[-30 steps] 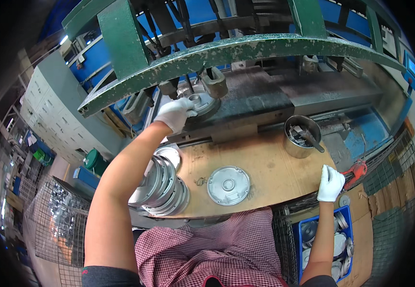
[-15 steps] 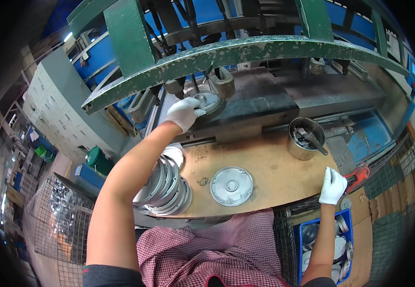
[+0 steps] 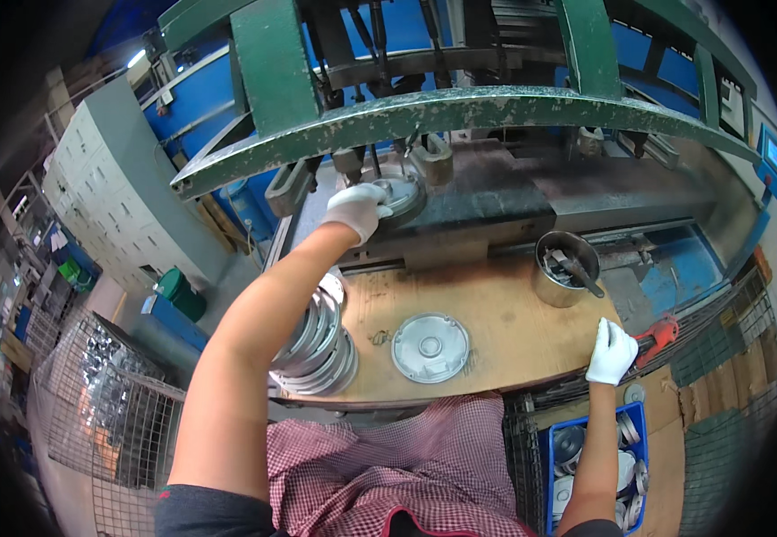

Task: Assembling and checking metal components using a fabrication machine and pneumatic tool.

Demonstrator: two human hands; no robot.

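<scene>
As the head view shows, the left hand [image 3: 355, 215] reaches under the green frame [image 3: 487, 104], and its fingers are at the near left edge of a round metal disc [image 3: 409, 197]. From those fingers the disc lies to the right and slightly beyond, lower than the frame. They are bent against its rim or just beside it; whether they grasp it or merely rest there cannot be told. Of the two hands, the left is clearly the nearer; the right hand [image 3: 612, 352] is well apart, far to the right and closer to the body. Its fingers are loosely curled, and whether they enclose anything cannot be made out. A red-handled object [image 3: 662, 333] is just beside them on the right.

Being round, the disc has no long axis and points no particular way across the surface; its broad face looks upward, with a raised hub near the middle. Nearer the body than the left fingers, a second disc [image 3: 430, 348] lies flat on the bench [image 3: 518, 336], broad face up. A stack of discs [image 3: 317, 362] stands left of it, beside the left forearm.
</scene>
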